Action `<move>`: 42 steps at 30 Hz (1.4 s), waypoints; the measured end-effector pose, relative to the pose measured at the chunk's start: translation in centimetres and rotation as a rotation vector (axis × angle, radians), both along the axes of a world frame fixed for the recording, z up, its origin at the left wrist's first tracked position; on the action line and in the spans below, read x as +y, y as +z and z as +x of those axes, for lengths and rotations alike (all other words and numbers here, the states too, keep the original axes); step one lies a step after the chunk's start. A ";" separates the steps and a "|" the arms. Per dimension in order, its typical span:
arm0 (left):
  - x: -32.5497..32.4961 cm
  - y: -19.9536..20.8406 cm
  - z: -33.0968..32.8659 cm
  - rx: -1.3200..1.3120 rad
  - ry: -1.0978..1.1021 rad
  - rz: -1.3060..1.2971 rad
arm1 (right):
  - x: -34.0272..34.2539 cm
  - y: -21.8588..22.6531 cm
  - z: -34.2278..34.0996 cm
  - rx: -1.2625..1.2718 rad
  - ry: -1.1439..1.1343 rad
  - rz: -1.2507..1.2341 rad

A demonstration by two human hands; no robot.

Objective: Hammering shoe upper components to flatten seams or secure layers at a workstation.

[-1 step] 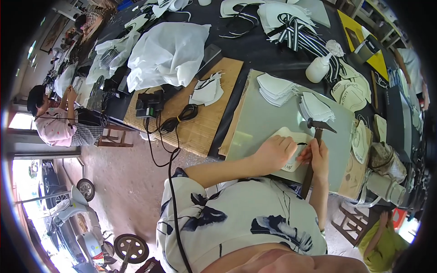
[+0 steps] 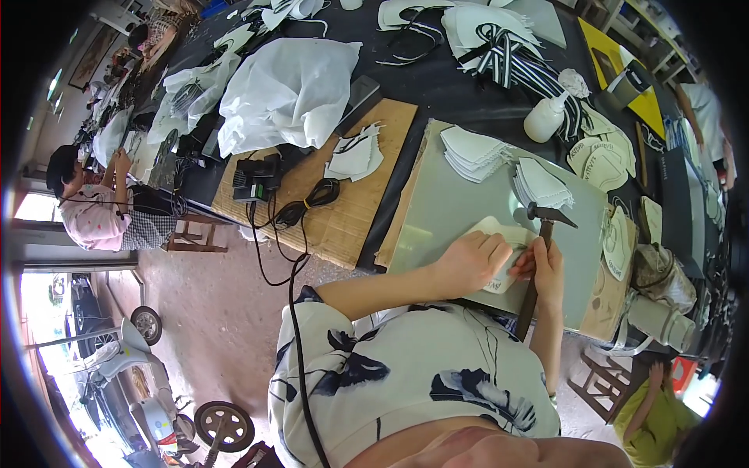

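Note:
A white shaped piece (image 2: 493,224) with small printing near its lower edge lies on a grey-green board (image 2: 425,218) in front of me. My left hand (image 2: 473,262) bends over it, fingers curled and pressed onto its surface; what lies under the fingertips is hidden. Close to its right edge, my right hand (image 2: 546,269) grips a hammer (image 2: 530,303) by the handle, head up, with the fingertips pinched near the piece. Whether those fingertips also hold something small, I cannot tell. Two stacks of white cut pieces, a left stack (image 2: 472,154) and a right stack (image 2: 541,184), sit farther up the board.
A white squeeze bottle (image 2: 544,119) and striped ribbons (image 2: 507,62) lie beyond the board. To the left, cardboard (image 2: 343,210) carries a power adapter (image 2: 256,178) and coiled cable (image 2: 318,195); a cable crosses my front. A white plastic bag (image 2: 285,97) stands behind. Other people sit nearby.
My left fingers have shifted slightly to the right over the white piece and cover the dark mark seen before. The right hand and hammer are almost unmoved.

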State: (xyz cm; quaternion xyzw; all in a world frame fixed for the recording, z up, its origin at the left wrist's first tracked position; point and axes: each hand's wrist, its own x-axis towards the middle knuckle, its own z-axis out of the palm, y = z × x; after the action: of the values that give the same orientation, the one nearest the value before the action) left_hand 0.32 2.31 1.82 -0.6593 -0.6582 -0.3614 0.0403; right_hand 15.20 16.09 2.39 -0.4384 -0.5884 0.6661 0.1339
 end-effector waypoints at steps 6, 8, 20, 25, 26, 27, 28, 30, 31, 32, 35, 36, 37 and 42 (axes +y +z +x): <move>0.4 2.8 -7.1 -0.306 0.303 0.447 | 0.1 -0.1 -0.3 -0.002 -0.039 0.036; -1.4 0.6 -14.0 -0.321 0.581 0.507 | 0.1 -0.5 -0.1 0.018 -0.019 0.015; 3.6 1.9 -13.9 -0.071 0.168 0.134 | 0.5 0.0 0.0 0.037 0.058 0.035; 6.9 0.5 -16.1 -0.288 -0.020 -0.199 | 0.3 -0.9 0.4 0.065 0.021 0.067; 7.4 0.0 -16.5 -0.280 -0.031 -0.197 | 0.5 -1.1 0.4 0.064 0.036 0.104; 7.6 -0.3 -16.5 -0.194 0.013 -0.189 | 0.4 -1.2 0.6 0.059 0.056 0.137; 7.8 -0.5 -16.5 -0.109 0.058 -0.181 | 0.4 -1.1 0.6 0.060 0.050 0.137; 8.1 -0.7 -16.8 -0.164 0.151 -0.138 | 0.4 -0.9 0.4 0.063 0.045 0.140; 8.2 -0.6 -16.9 -0.220 0.248 -0.092 | 0.3 -0.8 0.4 0.064 0.040 0.141; 8.1 -0.5 -17.2 -0.219 0.245 -0.091 | 0.2 -0.7 0.4 0.063 0.043 0.147; 7.6 1.4 -18.6 -0.700 0.371 0.445 | -0.3 -0.5 0.0 0.080 0.028 0.165; 7.5 2.3 -18.2 -0.795 0.339 0.528 | -0.6 -0.7 0.4 0.083 0.006 0.164; 7.5 3.1 -17.7 -0.836 0.293 0.563 | -0.5 -1.0 0.6 0.082 -0.004 0.156; 4.1 4.3 -13.4 -0.867 0.043 0.530 | -0.5 -1.4 1.0 0.077 -0.009 0.151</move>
State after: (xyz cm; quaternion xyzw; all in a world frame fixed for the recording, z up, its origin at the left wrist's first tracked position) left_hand -13.09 6.42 6.11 -0.4018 -0.5137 -0.7554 -0.0634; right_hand 16.23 15.57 0.95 -0.4036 -0.6294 0.6357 0.1919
